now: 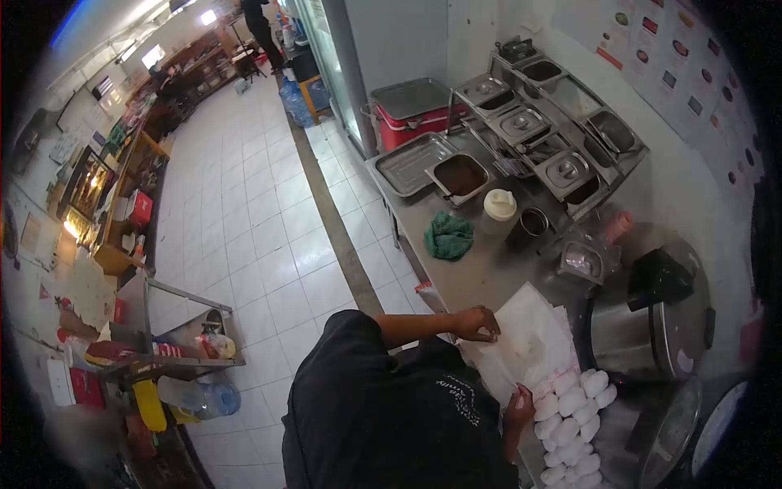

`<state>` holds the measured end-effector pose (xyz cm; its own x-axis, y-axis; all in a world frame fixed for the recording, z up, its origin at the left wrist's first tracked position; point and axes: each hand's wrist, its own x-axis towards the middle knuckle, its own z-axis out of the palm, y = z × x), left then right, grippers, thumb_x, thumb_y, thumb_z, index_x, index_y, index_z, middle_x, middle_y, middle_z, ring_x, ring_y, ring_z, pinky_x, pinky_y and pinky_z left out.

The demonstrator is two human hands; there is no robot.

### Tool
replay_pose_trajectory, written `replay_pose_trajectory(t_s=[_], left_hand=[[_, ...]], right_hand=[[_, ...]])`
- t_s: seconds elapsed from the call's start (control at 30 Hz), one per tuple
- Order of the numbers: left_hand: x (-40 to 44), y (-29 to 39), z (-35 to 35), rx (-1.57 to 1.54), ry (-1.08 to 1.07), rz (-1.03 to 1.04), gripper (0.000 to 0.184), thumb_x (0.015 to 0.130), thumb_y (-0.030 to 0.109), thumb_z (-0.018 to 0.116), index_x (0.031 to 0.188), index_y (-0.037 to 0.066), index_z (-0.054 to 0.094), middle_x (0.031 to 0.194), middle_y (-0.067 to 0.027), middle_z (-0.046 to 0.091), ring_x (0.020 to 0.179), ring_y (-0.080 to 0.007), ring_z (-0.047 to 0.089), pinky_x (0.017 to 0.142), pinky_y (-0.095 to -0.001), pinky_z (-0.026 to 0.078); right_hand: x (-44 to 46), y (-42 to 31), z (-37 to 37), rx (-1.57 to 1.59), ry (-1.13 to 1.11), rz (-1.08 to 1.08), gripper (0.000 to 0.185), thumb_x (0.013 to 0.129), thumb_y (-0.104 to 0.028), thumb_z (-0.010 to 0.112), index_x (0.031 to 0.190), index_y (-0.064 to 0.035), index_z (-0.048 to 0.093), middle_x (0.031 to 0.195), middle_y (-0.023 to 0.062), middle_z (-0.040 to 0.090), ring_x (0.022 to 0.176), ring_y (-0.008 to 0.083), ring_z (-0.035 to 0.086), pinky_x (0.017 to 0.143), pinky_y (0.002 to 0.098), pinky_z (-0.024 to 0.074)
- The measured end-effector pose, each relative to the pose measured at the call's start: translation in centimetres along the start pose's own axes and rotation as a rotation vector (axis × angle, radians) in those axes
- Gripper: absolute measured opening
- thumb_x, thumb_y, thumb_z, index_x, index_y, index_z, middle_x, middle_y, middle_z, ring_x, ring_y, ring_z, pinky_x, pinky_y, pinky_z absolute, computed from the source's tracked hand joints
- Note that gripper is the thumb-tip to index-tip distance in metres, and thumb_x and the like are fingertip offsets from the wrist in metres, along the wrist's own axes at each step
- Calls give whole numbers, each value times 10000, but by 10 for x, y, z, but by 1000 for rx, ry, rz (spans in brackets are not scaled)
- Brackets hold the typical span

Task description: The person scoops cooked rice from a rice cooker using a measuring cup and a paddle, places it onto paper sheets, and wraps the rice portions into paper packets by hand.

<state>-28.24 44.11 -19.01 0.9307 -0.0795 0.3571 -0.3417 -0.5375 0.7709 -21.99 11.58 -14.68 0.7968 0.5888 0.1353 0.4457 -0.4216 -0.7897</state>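
A stack of white paper sheets point(533, 322) lies on the steel counter, with a small pale patch of something on the top sheet that I cannot make out. My left hand point(476, 324) is closed at the sheet's left edge, its fingertips pinching the paper. Lower down, my right hand point(517, 409) pinches the near corner of the same paper between thumb and fingers. Right beside it sit several rounded white bundles point(574, 424), packed in rows and seemingly wrapped in paper.
A green cloth point(448, 236), a white-lidded shaker point(498, 205) and a dark-filled pan point(460, 176) stand farther along the counter. Lidded steel containers point(566, 169) fill a rack by the wall. A large steel pot point(627, 336) flanks the paper. Another person point(261, 33) stands far off.
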Motion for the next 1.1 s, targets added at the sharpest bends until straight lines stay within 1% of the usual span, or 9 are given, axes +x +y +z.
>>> replay_pose_trajectory(t_s=[0.13,0.43,0.5,0.63,0.77,0.87,0.97,1.03,1.1], left_hand=[[7,16,-2,136,232,-57,169,803,269,721,841,105,710,990,-46,708,947,-242,642,878,-395,450],[0,-9,3,67,45,-96,193,817,275,722,904,105,698,1048,-62,688,998,-257,618,880,-397,454],[10,-7,9,75,299,-10,210,852,276,697,951,93,671,1057,-82,657,972,-302,612,865,-425,445],[21,23,-4,58,142,-78,452,913,255,616,1317,134,451,1045,-144,641,974,-326,605,891,-449,441],[31,39,4,-64,8,-340,695,927,253,592,1505,199,209,894,-150,652,847,-337,637,812,-446,482],[43,-13,38,-135,270,-561,625,965,267,507,1512,219,210,895,-197,675,816,-373,654,801,-473,493],[45,0,23,-110,265,-764,565,966,270,490,1479,167,280,1020,-232,656,891,-390,638,829,-471,483],[49,-7,31,-25,351,-818,542,945,253,522,1446,142,349,1069,-234,635,964,-373,620,866,-466,467],[47,23,23,302,516,-476,534,899,240,569,1398,130,414,1100,-206,613,1049,-356,575,913,-461,439]], right_hand=[[-1,34,17,56,125,64,254,916,-179,601,1035,46,601,987,153,649,924,257,624,858,367,484],[55,55,22,268,288,147,313,964,-275,562,1007,32,600,928,123,630,822,218,582,770,346,486],[66,93,31,67,387,33,271,960,-224,560,1034,34,596,946,106,634,812,179,580,736,309,488],[80,133,43,-66,480,111,286,944,-254,578,1036,14,609,974,130,650,795,210,607,708,305,494],[82,128,36,-9,376,283,394,941,-363,595,1063,12,588,968,163,625,851,280,585,741,386,474],[82,120,36,-62,365,281,449,920,-390,617,1119,7,549,1023,186,608,884,305,579,769,401,467],[91,74,29,-154,235,547,336,867,-191,682,1139,-24,576,1032,181,613,902,307,611,808,394,486],[89,81,41,-395,408,213,414,847,-181,699,1205,-28,557,1114,178,586,964,327,602,829,398,495],[90,82,40,-638,431,95,446,826,-176,714,1227,-45,571,1197,166,553,1026,336,586,858,396,497]])
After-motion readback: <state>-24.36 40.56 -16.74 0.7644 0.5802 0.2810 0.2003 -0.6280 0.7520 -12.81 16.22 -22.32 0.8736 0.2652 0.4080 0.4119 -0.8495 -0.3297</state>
